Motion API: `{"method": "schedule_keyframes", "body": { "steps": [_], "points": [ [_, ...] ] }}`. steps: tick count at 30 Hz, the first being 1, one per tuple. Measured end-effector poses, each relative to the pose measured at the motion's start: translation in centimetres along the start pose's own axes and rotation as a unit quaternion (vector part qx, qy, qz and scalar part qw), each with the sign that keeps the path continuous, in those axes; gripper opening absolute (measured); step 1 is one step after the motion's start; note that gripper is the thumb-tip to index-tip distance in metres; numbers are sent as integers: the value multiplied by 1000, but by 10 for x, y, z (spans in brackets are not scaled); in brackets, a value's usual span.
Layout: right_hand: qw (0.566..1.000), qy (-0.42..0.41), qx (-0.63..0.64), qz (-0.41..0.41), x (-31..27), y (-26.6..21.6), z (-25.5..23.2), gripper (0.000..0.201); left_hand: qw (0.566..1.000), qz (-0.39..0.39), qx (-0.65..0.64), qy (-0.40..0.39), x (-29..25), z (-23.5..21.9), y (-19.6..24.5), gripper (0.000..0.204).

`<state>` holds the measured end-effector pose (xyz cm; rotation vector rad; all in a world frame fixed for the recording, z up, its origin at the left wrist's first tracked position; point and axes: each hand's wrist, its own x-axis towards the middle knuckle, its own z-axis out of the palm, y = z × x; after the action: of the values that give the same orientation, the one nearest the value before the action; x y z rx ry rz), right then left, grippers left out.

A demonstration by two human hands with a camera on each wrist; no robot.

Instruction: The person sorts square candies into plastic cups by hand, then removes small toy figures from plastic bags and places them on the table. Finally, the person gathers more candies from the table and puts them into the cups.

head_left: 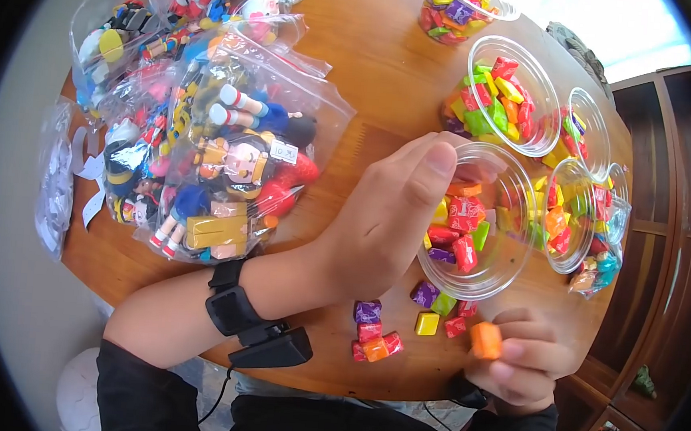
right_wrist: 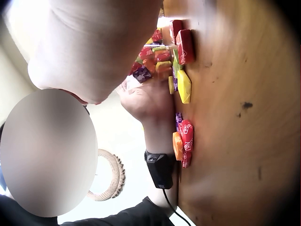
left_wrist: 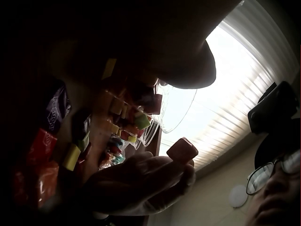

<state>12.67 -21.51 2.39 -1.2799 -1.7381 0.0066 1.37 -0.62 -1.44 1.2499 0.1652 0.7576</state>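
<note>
My left hand [head_left: 385,218] grips the side of a clear plastic cup [head_left: 512,263], its thumb near the rim. Inside the cup lie wrapped candies [head_left: 466,213] in red, yellow, orange, green and purple. Between the fingertips of my right hand [head_left: 534,353] an orange wrapped candy [head_left: 486,341] is pinched, raised in front of the cup; the left wrist view shows this candy [left_wrist: 182,150] too, dark against the window. On the table below the cup are loose candies, among them a yellow one [head_left: 427,324] and a purple one [head_left: 368,311].
More clear cups of candies stand to the right and behind, including a large one [head_left: 514,99] and one at the far edge [head_left: 455,19]. Clear bags of toy figures [head_left: 237,160] cover the table's left side. A wooden cabinet [head_left: 640,236] stands at the right.
</note>
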Motion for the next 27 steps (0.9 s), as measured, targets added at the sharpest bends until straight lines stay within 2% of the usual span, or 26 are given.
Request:
{"method": "schedule_keyframes", "body": {
  "steps": [2,3,6,7,9,10,11,12,13,14,16,17,20,23,25,26,27],
  "points": [
    [995,34,-90,30,6,-4,-4,41,1000,-5,0,2,0,1,1,61],
    [987,14,-154,48,14,-1,-6,36,1000,-8,-2,-1,-1,1,2,61],
    [981,22,-181,73,17,5,5,30,1000,-21,-8,3,-2,2,3,61],
    [981,22,-180,73,13,5,5,30,1000,-24,-15,3,-1,1,3,61],
    [999,7,-49,-22,5,5,1,41,999,-27,-18,5,-2,0,3,61],
    [996,-90,2,-13,8,5,-6,45,1000,-22,-20,4,-2,0,2,62],
    [996,-90,2,-13,9,7,-2,45,1000,-16,-23,2,-2,0,2,63],
    [991,-129,-7,18,9,9,6,49,1000,-15,-23,3,-1,-2,4,63],
    [984,-168,-16,51,10,10,12,55,998,-49,8,-38,-1,-7,9,70],
    [984,-169,-16,51,14,9,15,55,993,-82,40,-78,0,-10,11,78],
    [958,-207,-34,197,21,6,18,61,993,-73,47,-79,0,-11,9,79],
    [958,-207,-34,198,17,6,19,61,993,-65,54,-81,0,-11,8,79],
    [944,-186,-22,271,5,6,23,62,993,-75,49,-78,0,-10,10,81],
    [955,-181,-31,233,7,7,21,62,992,-74,61,-81,0,-12,8,81],
    [965,-183,-21,189,12,7,20,49,992,-76,57,-78,0,-10,9,81],
    [965,-183,-21,188,14,9,19,49,993,-80,53,-74,0,-10,10,81],
    [971,-195,-15,140,16,11,19,42,993,-80,52,-74,0,-10,10,81]
  ]
}}
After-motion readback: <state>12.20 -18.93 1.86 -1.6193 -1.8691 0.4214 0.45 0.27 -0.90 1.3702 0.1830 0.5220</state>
